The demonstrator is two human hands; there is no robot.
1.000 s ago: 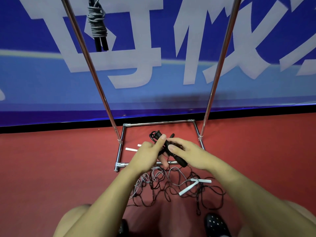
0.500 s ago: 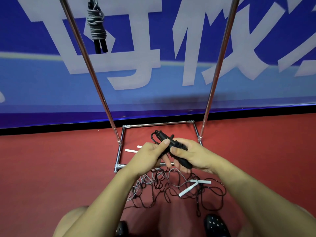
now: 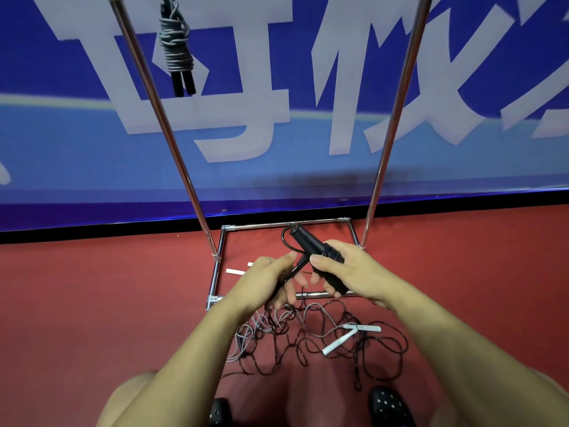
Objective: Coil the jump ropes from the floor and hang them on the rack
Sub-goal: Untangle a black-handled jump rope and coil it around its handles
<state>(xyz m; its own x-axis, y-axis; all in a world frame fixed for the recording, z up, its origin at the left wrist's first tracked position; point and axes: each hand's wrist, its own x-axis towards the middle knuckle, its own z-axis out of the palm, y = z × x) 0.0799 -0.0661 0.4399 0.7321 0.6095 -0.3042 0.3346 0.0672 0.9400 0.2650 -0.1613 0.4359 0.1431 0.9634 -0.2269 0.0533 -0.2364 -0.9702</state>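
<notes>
Red floor (image 3: 92, 303), blue banner with large pale characters behind, chrome rack (image 3: 181, 167) standing between us and the banner. One grey rope bundle (image 3: 175, 47) already hangs coiled from the top of the rack, black handles down.

We hold the black handles (image 3: 317, 251) of the black jump rope above the rack's base frame. The right hand (image 3: 348, 272) is wrapped round them, fingers curled over the lower half; several turns of cord appear to sit round the grip under the thumb. The handles' long axis runs diagonally, top end up and away to the left, butt end down toward our right wrist. The left hand (image 3: 268, 282) sits just left of the handles and pinches the black cord (image 3: 297, 268) where it leaves them; a small loop curls off the top end.

The loose rest of the black cord lies in a tangle (image 3: 308, 343) on the floor directly below and nearer us than the hands, mixed with a grey cord and white handles (image 3: 348, 334). Two more white handles (image 3: 235, 271) lie inside the base frame.

Judgement: the left hand feeds, so slack must come upward from the tangle; snagging on the grey cord is the risk.

Against the frame a second ago: handles are tipped more upright and raised slightly, left hand's fingers have slid lower along the cord, and the camera has tilted a little.
</notes>
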